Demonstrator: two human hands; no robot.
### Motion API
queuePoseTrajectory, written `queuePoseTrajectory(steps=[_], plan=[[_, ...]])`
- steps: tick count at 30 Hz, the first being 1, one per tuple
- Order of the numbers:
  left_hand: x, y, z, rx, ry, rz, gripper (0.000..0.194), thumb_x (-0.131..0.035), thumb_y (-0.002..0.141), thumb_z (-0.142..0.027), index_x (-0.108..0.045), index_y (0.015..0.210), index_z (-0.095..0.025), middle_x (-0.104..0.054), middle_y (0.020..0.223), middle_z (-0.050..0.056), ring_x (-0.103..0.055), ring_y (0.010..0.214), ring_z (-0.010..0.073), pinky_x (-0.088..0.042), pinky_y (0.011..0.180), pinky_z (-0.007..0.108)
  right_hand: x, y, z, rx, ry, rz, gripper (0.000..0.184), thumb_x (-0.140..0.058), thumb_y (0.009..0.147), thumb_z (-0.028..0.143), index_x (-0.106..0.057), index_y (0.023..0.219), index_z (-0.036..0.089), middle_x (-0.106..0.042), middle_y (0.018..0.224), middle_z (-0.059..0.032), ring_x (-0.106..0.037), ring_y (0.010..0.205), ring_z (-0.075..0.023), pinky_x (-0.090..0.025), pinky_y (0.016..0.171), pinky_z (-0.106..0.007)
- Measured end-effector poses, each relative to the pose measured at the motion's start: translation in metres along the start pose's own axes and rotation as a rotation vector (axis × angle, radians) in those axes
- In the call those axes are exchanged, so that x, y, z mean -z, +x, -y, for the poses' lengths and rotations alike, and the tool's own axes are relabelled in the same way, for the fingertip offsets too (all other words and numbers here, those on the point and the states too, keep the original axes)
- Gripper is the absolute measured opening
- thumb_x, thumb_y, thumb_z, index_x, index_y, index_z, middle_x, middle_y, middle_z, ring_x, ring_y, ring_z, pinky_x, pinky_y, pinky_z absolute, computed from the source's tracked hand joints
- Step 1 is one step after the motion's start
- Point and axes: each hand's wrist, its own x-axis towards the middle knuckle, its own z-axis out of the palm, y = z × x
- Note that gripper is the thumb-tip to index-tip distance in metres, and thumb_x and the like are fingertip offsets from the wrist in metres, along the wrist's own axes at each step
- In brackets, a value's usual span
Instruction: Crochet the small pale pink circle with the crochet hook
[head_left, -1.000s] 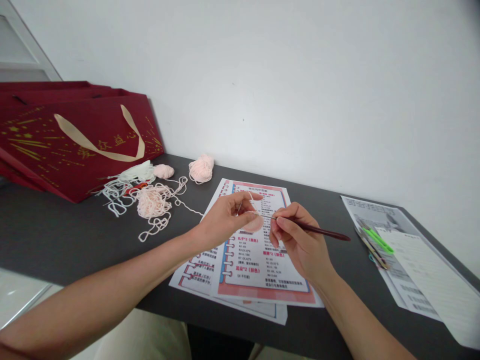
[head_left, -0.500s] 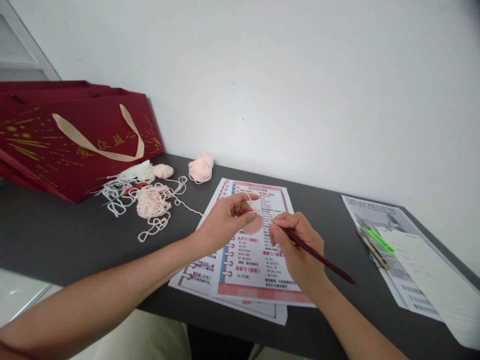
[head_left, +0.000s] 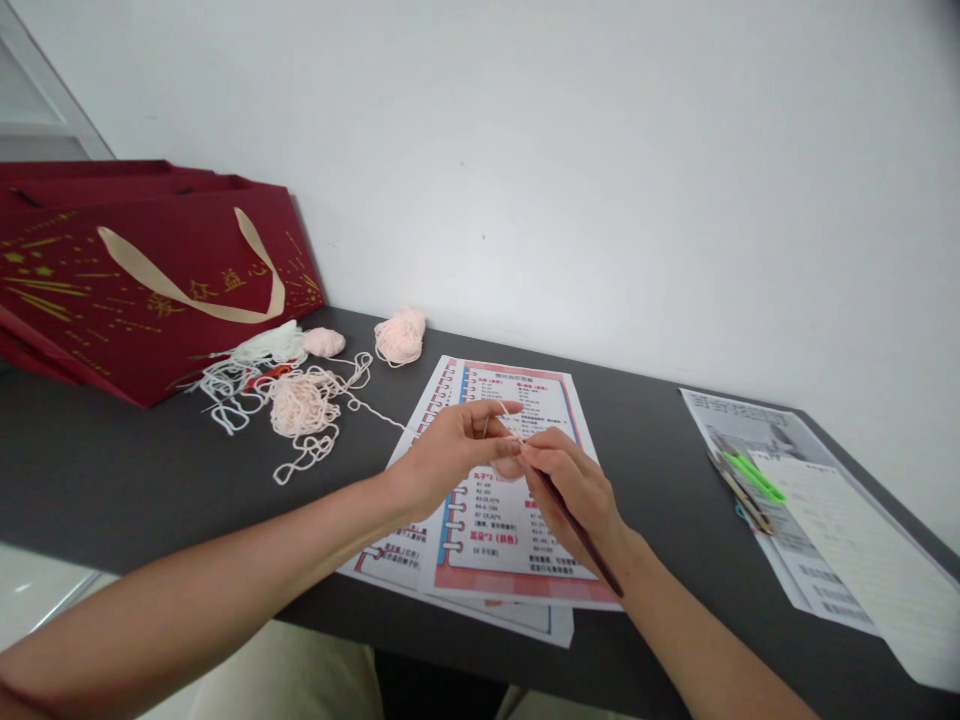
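My left hand (head_left: 454, 450) pinches a small pale pink crochet piece (head_left: 508, 468), mostly hidden by the fingers. Pale yarn loops over the raised left index finger and runs back to a loose pink tangle of yarn (head_left: 300, 405). Closed round a crochet hook with a dark brown handle (head_left: 574, 525) is my right hand (head_left: 574, 480). The hook's tip meets the piece at the left fingertips, and its handle slants down to the right. Both hands are over a printed pattern sheet (head_left: 510, 575).
A dark red gift bag (head_left: 150, 290) leans at the back left. Pale green yarn (head_left: 274, 345) and a pink yarn ball (head_left: 400, 336) lie near it. On the right are papers (head_left: 847, 540), green-handled snips (head_left: 756, 478) and a slim metallic tool (head_left: 746, 500). A white wall rises behind.
My right hand has moved left, bringing the hook to the crochet piece. The handle now points more steeply down. My left hand has dipped slightly and the view has shifted a little.
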Motion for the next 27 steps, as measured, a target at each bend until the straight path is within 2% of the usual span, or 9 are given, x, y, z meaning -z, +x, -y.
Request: queuePoseTrajectory(steps=[5, 8, 11, 13, 15, 18, 20, 23, 27], plan=[[0.002, 0.002, 0.001, 0.081, -0.121, 0.034, 0.038, -0.07, 0.071, -0.015, -0.062, 0.107, -0.011, -0.061, 0.064, -0.002, -0.057, 0.061, 0.0102, -0.043, 0.07, 0.027, -0.001, 0.002, 0.002, 0.111, -0.208, 0.022, 0.017, -0.047, 0.087, 0.005, -0.047, 0.092, 0.021, -0.057, 0.081, -0.0056, -0.053, 0.07, -0.0179, -0.047, 0.059, -0.031], [0.0, 0.002, 0.002, -0.054, 0.055, -0.043, 0.04, -0.067, 0.074, -0.018, -0.06, 0.113, -0.011, -0.058, 0.064, -0.003, -0.054, 0.06, 0.0097, -0.043, 0.069, 0.027, -0.006, 0.002, 0.011, 0.056, -0.264, -0.009, 0.017, -0.047, 0.086, 0.004, -0.046, 0.087, 0.021, -0.055, 0.075, -0.0048, -0.052, 0.068, -0.019, -0.046, 0.058, -0.032], [0.002, 0.002, 0.003, -0.209, 0.31, -0.117, 0.039, -0.063, 0.079, -0.022, -0.058, 0.117, -0.013, -0.057, 0.068, -0.002, -0.053, 0.066, 0.0117, -0.042, 0.069, 0.028, -0.008, -0.002, 0.017, -0.011, -0.162, -0.066, 0.019, -0.048, 0.085, 0.003, -0.046, 0.087, 0.022, -0.056, 0.075, -0.003, -0.054, 0.069, -0.0172, -0.046, 0.06, -0.03], [0.004, 0.003, 0.003, -0.276, 0.445, -0.163, 0.037, -0.06, 0.081, -0.023, -0.059, 0.117, -0.015, -0.059, 0.072, -0.001, -0.053, 0.069, 0.0128, -0.042, 0.069, 0.028, -0.007, -0.002, 0.019, -0.137, -0.027, -0.137, 0.017, -0.051, 0.085, 0.006, -0.048, 0.088, 0.022, -0.057, 0.076, -0.0013, -0.055, 0.067, -0.0146, -0.046, 0.06, -0.028], [0.006, 0.002, 0.003, -0.331, 0.546, -0.189, 0.034, -0.058, 0.083, -0.022, -0.06, 0.116, -0.016, -0.06, 0.074, 0.0, -0.054, 0.071, 0.0134, -0.042, 0.071, 0.029, -0.007, 0.001, 0.02, -0.365, 0.178, -0.223, 0.012, -0.053, 0.086, 0.011, -0.05, 0.083, 0.023, -0.056, 0.07, 0.0017, -0.053, 0.06, -0.0121, -0.044, 0.056, -0.026], [0.006, 0.001, 0.001, -0.421, 0.64, -0.181, 0.03, -0.057, 0.083, -0.02, -0.062, 0.112, -0.016, -0.061, 0.072, 0.001, -0.056, 0.073, 0.0146, -0.042, 0.076, 0.03, -0.006, 0.01, 0.019, -0.714, 0.678, -0.326, 0.019, -0.049, 0.088, 0.018, -0.046, 0.07, 0.022, -0.047, 0.057, 0.0056, -0.045, 0.048, -0.0101, -0.038, 0.047, -0.024], [0.006, 0.0, -0.001, -0.458, 0.663, -0.174, 0.026, -0.057, 0.083, -0.018, -0.064, 0.107, -0.016, -0.061, 0.073, 0.001, -0.057, 0.075, 0.0153, -0.042, 0.078, 0.03, -0.005, 0.015, 0.018, -0.822, 0.923, -0.365, 0.02, -0.048, 0.088, 0.018, -0.045, 0.069, 0.021, -0.047, 0.057, 0.0053, -0.043, 0.048, -0.0094, -0.036, 0.045, -0.023], [0.007, 0.002, -0.004, -0.448, 0.664, -0.163, 0.019, -0.056, 0.083, -0.016, -0.066, 0.1, -0.016, -0.06, 0.07, 0.0, -0.057, 0.077, 0.016, -0.042, 0.078, 0.031, -0.002, 0.014, 0.017, -0.797, 0.823, -0.322, 0.017, -0.052, 0.086, 0.018, -0.049, 0.07, 0.021, -0.049, 0.057, 0.0052, -0.044, 0.048, -0.0096, -0.037, 0.046, -0.023], [0.011, 0.006, -0.005, -0.373, 0.586, -0.13, 0.02, -0.057, 0.081, -0.017, -0.066, 0.099, -0.016, -0.055, 0.068, -0.001, -0.053, 0.072, 0.0142, -0.04, 0.073, 0.029, 0.006, 0.004, 0.015, -0.468, 0.37, -0.166, 0.011, -0.06, 0.081, 0.012, -0.057, 0.08, 0.023, -0.059, 0.071, 0.0021, -0.055, 0.064, -0.0118, -0.043, 0.06, -0.026]])
